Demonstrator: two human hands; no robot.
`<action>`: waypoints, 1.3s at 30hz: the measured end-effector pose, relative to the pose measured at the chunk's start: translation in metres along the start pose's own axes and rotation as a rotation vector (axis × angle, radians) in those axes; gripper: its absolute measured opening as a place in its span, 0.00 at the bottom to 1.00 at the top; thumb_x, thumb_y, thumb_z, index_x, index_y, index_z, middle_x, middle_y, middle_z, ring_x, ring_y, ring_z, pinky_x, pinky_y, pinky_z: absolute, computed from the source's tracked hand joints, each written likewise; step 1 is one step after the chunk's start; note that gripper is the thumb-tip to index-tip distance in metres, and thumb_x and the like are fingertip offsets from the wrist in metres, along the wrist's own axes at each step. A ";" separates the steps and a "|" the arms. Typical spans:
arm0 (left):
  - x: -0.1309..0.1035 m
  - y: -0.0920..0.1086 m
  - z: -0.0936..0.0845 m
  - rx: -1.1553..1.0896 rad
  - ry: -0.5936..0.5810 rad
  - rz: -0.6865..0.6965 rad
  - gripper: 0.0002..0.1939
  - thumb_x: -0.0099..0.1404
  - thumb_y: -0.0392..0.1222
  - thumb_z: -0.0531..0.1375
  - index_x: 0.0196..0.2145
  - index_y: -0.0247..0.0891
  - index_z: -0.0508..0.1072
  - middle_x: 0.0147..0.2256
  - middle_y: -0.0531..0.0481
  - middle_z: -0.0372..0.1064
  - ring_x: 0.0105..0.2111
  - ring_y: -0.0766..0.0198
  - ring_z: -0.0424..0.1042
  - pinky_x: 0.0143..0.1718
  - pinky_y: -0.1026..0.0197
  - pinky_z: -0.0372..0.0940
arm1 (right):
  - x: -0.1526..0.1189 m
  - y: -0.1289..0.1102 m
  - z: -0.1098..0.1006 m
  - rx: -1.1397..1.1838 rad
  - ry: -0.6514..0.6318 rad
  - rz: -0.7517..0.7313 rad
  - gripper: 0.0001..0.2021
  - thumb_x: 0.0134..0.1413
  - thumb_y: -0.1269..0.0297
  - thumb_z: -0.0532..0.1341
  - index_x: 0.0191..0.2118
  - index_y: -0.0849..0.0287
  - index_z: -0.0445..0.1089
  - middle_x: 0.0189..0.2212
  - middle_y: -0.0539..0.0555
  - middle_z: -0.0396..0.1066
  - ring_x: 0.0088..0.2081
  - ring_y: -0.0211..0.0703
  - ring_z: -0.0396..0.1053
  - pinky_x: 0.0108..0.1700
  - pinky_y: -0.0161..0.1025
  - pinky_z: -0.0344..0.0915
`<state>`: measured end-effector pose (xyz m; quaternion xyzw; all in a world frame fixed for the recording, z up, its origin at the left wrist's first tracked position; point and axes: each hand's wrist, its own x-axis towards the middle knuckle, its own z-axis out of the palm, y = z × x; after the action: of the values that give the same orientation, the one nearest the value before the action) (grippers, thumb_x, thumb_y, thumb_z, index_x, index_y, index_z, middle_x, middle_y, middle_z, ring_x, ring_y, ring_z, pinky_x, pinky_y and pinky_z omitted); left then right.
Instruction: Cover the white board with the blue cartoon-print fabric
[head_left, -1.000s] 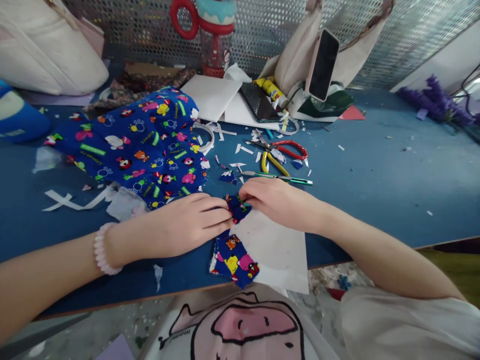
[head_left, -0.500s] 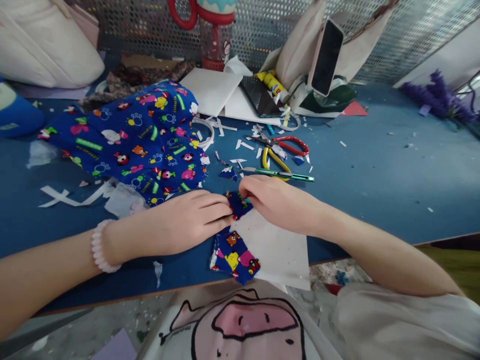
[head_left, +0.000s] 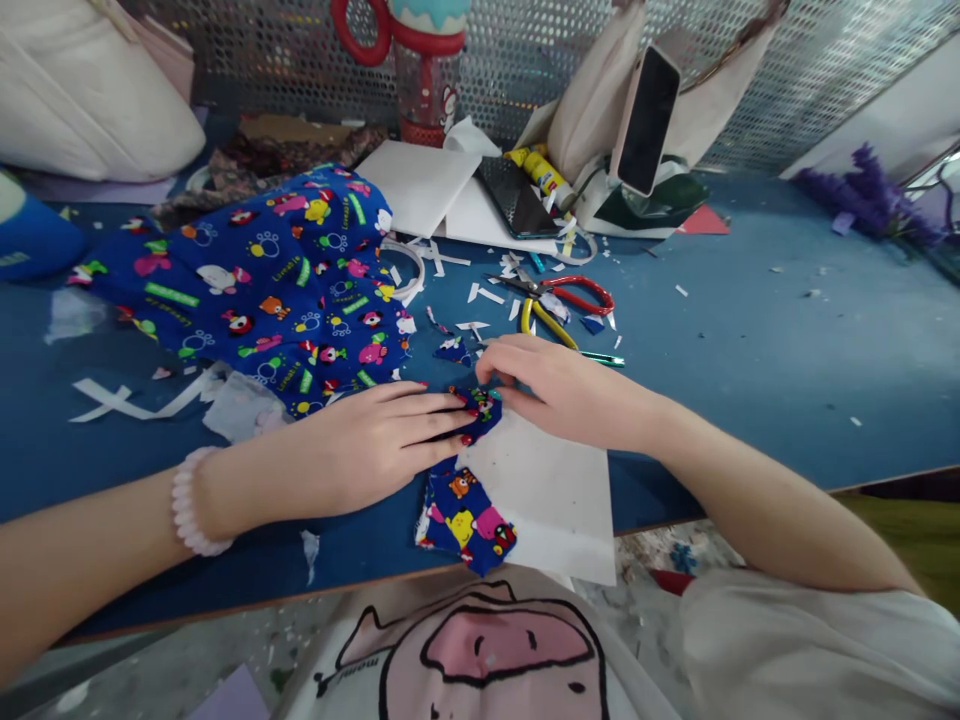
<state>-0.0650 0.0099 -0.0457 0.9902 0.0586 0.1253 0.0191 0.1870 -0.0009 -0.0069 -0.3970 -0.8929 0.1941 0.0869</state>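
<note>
On the blue table's near edge lies a small blue cartoon-print fabric piece [head_left: 469, 520], with a white paper sheet [head_left: 551, 500] beside and partly under it. My left hand [head_left: 375, 440] rests flat over the fabric's upper part, its fingers stretched out and slightly apart, covering the middle. At the fabric's upper right end is my right hand [head_left: 555, 385], fingers bent and thumb apart from them, the thumb tip at the fabric's edge. Just beyond it a green craft knife [head_left: 604, 360] is partly hidden. A large blue printed cloth [head_left: 262, 290] spreads out to the upper left.
Red-handled scissors [head_left: 577, 295] and a yellow-handled tool [head_left: 551, 322] lie among paper scraps past my right hand. Farther back are a dark phone [head_left: 517, 197], a yellow glue tube [head_left: 544, 172], a propped phone [head_left: 649, 120] and a red-lidded cup [head_left: 427, 80]. Purple flowers [head_left: 870, 195] lie at right.
My left fingers have straightened and reached farther over the fabric. My right hand has loosened from a pinch at the fabric's end and lifted slightly, covering more of the craft knife.
</note>
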 end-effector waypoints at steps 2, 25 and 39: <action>0.000 0.000 0.000 -0.004 0.001 -0.007 0.16 0.71 0.34 0.52 0.52 0.38 0.74 0.57 0.46 0.70 0.58 0.59 0.68 0.64 0.54 0.54 | -0.003 0.001 -0.005 -0.019 -0.045 -0.200 0.08 0.61 0.75 0.53 0.41 0.62 0.68 0.38 0.57 0.66 0.42 0.45 0.63 0.45 0.41 0.60; -0.002 -0.004 0.004 -0.033 0.008 0.004 0.19 0.74 0.34 0.48 0.57 0.37 0.69 0.58 0.45 0.68 0.61 0.59 0.64 0.64 0.54 0.55 | -0.019 0.003 0.005 -0.663 0.157 -0.618 0.12 0.66 0.74 0.52 0.35 0.64 0.72 0.31 0.55 0.73 0.32 0.41 0.66 0.32 0.40 0.60; 0.002 -0.003 -0.001 -0.054 0.004 -0.012 0.18 0.73 0.34 0.49 0.55 0.38 0.72 0.55 0.44 0.71 0.59 0.60 0.67 0.63 0.55 0.56 | -0.021 -0.001 0.005 -0.747 0.153 -0.636 0.14 0.65 0.76 0.51 0.33 0.63 0.73 0.31 0.56 0.74 0.31 0.40 0.66 0.33 0.41 0.60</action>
<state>-0.0640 0.0131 -0.0445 0.9887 0.0613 0.1285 0.0465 0.1988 -0.0185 -0.0106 -0.1221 -0.9694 -0.2047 0.0588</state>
